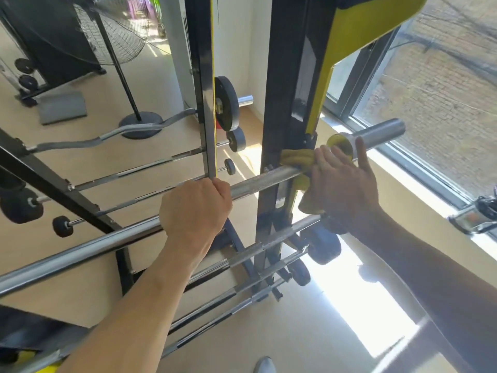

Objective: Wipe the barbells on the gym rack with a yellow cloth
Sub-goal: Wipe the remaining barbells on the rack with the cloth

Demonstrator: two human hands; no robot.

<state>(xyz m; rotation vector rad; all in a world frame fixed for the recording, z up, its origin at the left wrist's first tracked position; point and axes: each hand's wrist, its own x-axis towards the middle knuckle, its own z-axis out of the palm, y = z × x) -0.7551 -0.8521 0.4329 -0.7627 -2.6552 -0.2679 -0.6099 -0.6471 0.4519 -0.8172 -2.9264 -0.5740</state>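
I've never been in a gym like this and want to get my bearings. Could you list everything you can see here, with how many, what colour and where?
top barbell: one, chrome, across the rack at hand height
yellow cloth: one, wrapped on the top barbell by the right upright
rack: one, black and yellow, centre
lower bars: several, chrome, some with small black weights, stacked below
curl bar: one, grey, wavy, left
weight plate: one, black, on a bar behind the rack
standing fan: one, black, upper left
mat: one, grey, on the floor at left
window: one, right
left hand: grips the top barbell
right hand: holds the yellow cloth against the bar
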